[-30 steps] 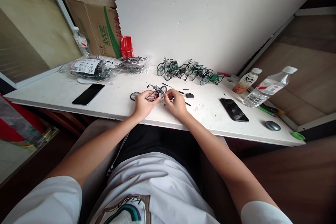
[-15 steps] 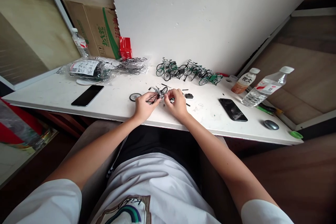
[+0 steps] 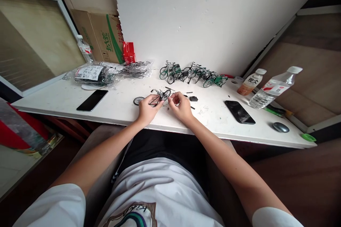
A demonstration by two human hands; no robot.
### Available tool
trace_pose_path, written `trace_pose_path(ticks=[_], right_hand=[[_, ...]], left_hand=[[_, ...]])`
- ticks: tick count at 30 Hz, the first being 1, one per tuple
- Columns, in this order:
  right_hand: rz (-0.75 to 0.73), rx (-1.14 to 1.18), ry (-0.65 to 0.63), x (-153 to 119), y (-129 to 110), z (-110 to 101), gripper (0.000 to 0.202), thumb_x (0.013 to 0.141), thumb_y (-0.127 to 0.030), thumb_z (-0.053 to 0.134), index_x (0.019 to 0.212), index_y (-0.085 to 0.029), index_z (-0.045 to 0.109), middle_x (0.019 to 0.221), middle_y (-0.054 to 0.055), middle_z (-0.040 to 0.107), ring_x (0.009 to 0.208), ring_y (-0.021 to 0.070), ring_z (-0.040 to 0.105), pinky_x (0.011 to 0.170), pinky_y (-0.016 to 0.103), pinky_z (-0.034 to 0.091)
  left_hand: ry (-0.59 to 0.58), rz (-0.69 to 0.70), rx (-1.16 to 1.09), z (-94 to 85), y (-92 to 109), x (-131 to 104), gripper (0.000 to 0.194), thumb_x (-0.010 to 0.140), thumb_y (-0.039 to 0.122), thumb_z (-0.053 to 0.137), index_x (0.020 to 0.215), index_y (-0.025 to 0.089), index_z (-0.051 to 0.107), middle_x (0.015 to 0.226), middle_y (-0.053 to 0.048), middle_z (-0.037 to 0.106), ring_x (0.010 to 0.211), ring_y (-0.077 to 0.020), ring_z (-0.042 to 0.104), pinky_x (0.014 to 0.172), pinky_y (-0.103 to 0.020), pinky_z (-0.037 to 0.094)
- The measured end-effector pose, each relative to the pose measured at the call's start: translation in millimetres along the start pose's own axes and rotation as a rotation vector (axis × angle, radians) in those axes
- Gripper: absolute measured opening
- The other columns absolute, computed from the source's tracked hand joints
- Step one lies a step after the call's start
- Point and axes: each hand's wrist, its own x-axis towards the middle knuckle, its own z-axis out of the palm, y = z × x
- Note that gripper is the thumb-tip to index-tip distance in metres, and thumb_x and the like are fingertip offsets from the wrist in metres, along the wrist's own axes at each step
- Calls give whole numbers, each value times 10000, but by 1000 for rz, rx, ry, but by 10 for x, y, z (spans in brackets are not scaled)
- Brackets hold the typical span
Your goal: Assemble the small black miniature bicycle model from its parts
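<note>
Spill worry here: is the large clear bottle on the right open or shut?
Shut: the large clear bottle has its white cap on.

The person wears a white T-shirt (image 3: 170, 188), creased across the front, its short sleeves (image 3: 57, 204) ending at eight and four o'clock. Toward seven o'clock sits a brown-edged patch (image 3: 152, 207) with dark script above a curved band (image 3: 135, 216) of green and dark purplish blue. Black bottoms (image 3: 165, 145) show at six o'clock, white striping (image 3: 115, 176) down one side.
</note>
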Motion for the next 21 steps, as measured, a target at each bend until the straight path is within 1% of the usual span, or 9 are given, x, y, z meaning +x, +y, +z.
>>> trace_pose_path(ticks=[2,3,6,8,10,13,17,21], right_hand=[[-46,-14,-24,1,6,18,360,1059,-551,587,940,-226,686,815,52,726,790,225,652,737,335,465],[-53,-28,-35,2,13,27,390,1078,-545,553,894,-229,688,816,61,735,809,231,658,749,341,464],[7,-39,-69,3,28,41,592,1132,-570,406,714,-234,657,749,71,734,771,233,670,757,356,460],[60,-18,-86,1,27,36,661,1143,-591,337,682,-232,646,724,69,728,726,222,668,738,354,458],[65,-8,-77,-3,16,26,579,1121,-608,402,771,-230,665,765,61,736,717,213,659,709,344,456],[12,-16,-35,-7,-4,21,395,1056,-577,561,872,-235,633,825,52,728,752,211,648,705,331,467],[15,-45,-44,-4,-8,32,361,1076,-512,519,849,-244,601,817,57,706,784,222,642,713,337,451],[41,-59,-22,5,21,47,343,1081,-515,521,893,-242,609,818,50,697,768,220,625,699,335,426]], left_hand=[[-1,3,4,-2,-5,0,312,827,381,890,1037,175,787,1039,-119,837,924,-260,812,912,-394,669],[-1,7,5,-1,-8,0,308,828,379,890,1035,175,787,1041,-119,837,927,-259,812,913,-393,668],[-4,15,9,2,-23,-4,310,828,375,890,1039,174,786,1040,-121,837,933,-264,814,919,-399,667],[-2,9,13,3,-34,-6,325,823,383,894,1044,172,784,1034,-124,838,934,-270,815,920,-406,668],[4,0,16,2,-38,-4,335,817,392,896,1043,174,782,1023,-125,837,931,-274,816,914,-405,670],[9,-6,9,0,-26,0,340,803,393,902,1032,174,779,1004,-119,836,910,-270,817,906,-401,673],[2,-18,-13,2,-8,0,347,801,394,903,1035,171,779,1009,-118,836,904,-263,816,909,-398,675],[13,-18,0,7,-19,-3,345,793,386,911,1028,170,781,1004,-117,835,901,-262,815,906,-394,673]])
